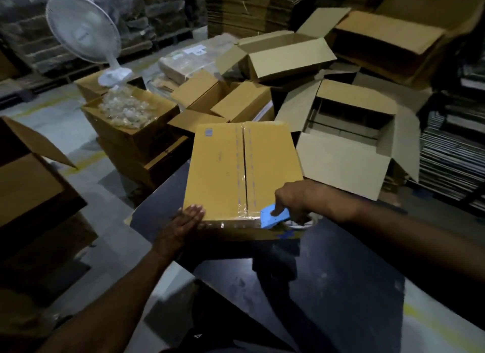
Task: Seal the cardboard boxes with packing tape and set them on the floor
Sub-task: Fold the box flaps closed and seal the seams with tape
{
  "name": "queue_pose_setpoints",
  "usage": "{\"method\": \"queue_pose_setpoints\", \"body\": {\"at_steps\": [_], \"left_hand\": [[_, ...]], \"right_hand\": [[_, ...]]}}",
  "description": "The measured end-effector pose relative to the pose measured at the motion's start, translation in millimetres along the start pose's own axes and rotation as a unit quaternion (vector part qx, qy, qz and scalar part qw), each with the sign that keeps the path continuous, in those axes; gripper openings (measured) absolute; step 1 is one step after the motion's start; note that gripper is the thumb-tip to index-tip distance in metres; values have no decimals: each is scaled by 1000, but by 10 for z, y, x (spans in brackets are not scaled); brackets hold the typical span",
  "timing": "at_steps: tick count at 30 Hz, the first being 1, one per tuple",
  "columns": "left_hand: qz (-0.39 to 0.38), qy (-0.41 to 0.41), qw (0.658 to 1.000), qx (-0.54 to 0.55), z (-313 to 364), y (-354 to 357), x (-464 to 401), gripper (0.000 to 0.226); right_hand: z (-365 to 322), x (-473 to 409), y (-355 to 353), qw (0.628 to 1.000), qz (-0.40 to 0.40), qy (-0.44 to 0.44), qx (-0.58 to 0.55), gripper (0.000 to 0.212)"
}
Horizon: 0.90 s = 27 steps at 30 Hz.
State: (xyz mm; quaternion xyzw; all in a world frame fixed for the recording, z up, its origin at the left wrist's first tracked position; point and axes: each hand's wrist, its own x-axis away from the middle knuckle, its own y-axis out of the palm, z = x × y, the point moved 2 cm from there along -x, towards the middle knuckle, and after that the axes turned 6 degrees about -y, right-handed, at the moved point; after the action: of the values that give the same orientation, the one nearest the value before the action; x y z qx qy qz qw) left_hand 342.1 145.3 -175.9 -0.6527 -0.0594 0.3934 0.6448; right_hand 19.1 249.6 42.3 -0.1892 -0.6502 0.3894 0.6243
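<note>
Two hands: left hand (pixel 186 219) flat on taped cardboard box (pixel 242 169); right hand (pixel 294 199) fingers grip blue tape dispenser (pixel 274 216).

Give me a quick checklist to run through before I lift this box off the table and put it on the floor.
1. Centre seam of the closed brown cardboard box covered by clear tape: ok, a strip runs its length.
2. Tape carried over the near edge: ok, it wraps down at the corner.
3. Tape cut free from the blue tape dispenser: cannot tell, the dispenser sits against the box edge.
4. Right hand free to lift: not ok, it grips the dispenser.
5. Left hand steadying the box: ok, it lies flat on the near corner.
6. Box fully on the dark table: ok.
</note>
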Motion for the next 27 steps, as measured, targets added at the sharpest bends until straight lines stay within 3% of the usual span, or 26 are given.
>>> {"method": "queue_pose_setpoints", "body": {"at_steps": [4,7,11,14,17,19,22,27], "left_hand": [[-58,-22,998,-25,-70,-250,-88,56],[-51,-6,998,-35,558,-112,-323,62],[-21,12,998,52,1425,308,-587,50],[5,-11,998,58,1487,332,-656,47],[-32,-14,999,37,1457,279,-687,50],[-53,-25,998,36,1444,301,-684,53],[-87,-17,996,21,1461,320,-654,61],[-118,-38,992,-18,1791,256,-902,54]], "right_hand": [[-114,-111,-10,999,35,-25,14,56],[-45,-110,13,999,43,-27,5,55],[-29,-156,24,998,49,-30,-5,55],[60,-155,71,999,28,-15,-25,51],[367,-1,163,998,9,44,-44,38],[556,174,275,996,-13,73,-50,39],[652,362,358,998,-27,60,-22,59],[778,131,342,992,-5,69,-101,45]]}}
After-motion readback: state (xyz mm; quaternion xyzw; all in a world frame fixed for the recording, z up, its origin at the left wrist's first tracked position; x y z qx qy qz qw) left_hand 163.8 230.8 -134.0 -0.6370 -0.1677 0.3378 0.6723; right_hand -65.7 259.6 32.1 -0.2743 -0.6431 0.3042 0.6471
